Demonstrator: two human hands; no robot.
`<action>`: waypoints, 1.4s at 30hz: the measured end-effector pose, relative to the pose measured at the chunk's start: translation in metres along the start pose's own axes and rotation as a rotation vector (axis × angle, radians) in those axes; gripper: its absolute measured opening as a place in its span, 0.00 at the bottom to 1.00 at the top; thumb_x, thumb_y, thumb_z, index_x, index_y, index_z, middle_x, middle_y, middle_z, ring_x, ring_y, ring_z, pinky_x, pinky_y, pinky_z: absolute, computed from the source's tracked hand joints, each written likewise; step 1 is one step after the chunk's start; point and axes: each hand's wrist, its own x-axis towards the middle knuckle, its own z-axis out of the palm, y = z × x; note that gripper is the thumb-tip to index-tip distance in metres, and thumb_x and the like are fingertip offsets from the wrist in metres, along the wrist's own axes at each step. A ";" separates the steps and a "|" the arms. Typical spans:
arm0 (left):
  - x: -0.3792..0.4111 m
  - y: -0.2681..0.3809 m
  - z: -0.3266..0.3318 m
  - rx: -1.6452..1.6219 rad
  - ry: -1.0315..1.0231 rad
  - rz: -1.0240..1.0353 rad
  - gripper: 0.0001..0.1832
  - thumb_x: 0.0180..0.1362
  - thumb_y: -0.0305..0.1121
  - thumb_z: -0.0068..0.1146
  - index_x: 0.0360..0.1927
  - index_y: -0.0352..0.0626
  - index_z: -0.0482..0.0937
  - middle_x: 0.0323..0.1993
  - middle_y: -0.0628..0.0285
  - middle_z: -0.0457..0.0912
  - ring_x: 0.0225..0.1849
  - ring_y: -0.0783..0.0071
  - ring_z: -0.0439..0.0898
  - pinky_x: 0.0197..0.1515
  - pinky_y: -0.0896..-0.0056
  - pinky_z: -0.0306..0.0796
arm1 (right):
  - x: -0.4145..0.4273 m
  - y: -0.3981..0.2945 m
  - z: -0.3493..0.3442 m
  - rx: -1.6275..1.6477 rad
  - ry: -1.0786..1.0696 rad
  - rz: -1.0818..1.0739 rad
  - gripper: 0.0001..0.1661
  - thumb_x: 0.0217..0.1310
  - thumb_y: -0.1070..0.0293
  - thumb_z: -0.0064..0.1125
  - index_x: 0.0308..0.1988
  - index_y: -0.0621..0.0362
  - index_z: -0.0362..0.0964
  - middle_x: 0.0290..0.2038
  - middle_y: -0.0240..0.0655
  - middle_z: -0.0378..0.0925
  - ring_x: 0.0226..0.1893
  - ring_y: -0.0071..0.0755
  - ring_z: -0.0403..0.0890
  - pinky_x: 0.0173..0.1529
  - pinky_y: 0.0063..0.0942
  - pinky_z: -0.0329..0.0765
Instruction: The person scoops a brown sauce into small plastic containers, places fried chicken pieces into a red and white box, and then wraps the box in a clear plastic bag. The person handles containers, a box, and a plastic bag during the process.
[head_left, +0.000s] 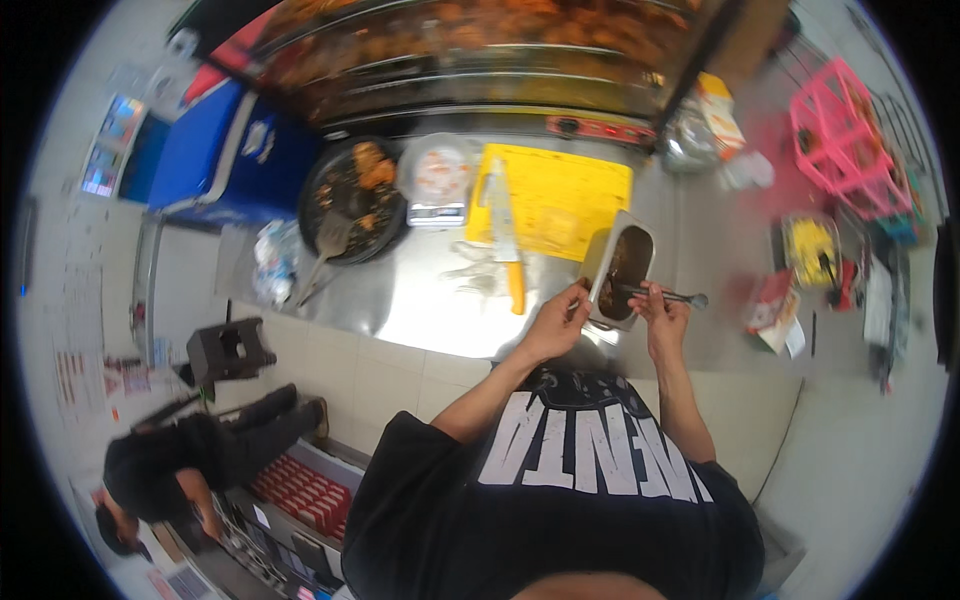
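A deep rectangular metal container (621, 270) with a dark sauce-like content stands at the near edge of the steel counter. My left hand (561, 321) holds its near left rim between thumb and fingers. In my right hand (661, 315) is the handle of a metal utensil (686, 299), which reaches over the container's right rim; its lower end is hard to make out inside. To the left, a large knife (505, 225) with a yellow handle lies partly on a yellow cutting board (570, 187), its handle pointing towards me.
A black pan (352, 202) with fried pieces and a slotted turner (330, 240) stands left, beside a bowl (436, 169) on a digital scale (436, 215). A blue cooler box (232, 150), a pink basket (844, 142) and a glass food display (465, 60) surround the counter. Another person (187, 457) stands behind, left.
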 end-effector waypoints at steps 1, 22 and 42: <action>-0.008 0.005 -0.019 0.034 -0.007 -0.042 0.06 0.67 0.30 0.47 0.39 0.38 0.69 0.65 0.44 0.65 0.53 0.63 0.72 0.49 0.68 0.69 | -0.004 0.004 0.022 0.000 -0.036 0.002 0.21 0.68 0.59 0.55 0.43 0.70 0.75 0.30 0.43 0.80 0.29 0.32 0.84 0.33 0.22 0.79; -0.093 -0.074 -0.220 -0.554 0.372 -0.117 0.08 0.69 0.34 0.47 0.39 0.40 0.71 0.40 0.66 0.73 0.43 0.79 0.73 0.49 0.71 0.72 | 0.006 0.072 0.241 0.248 -0.183 0.266 0.19 0.67 0.60 0.57 0.44 0.68 0.73 0.36 0.42 0.79 0.36 0.33 0.81 0.41 0.25 0.76; -0.097 -0.085 -0.234 -0.587 0.485 -0.130 0.09 0.68 0.38 0.50 0.38 0.45 0.70 0.38 0.71 0.70 0.44 0.82 0.70 0.49 0.73 0.71 | 0.024 0.072 0.282 0.225 -0.118 0.270 0.14 0.66 0.64 0.57 0.41 0.66 0.76 0.33 0.40 0.81 0.30 0.29 0.81 0.38 0.23 0.78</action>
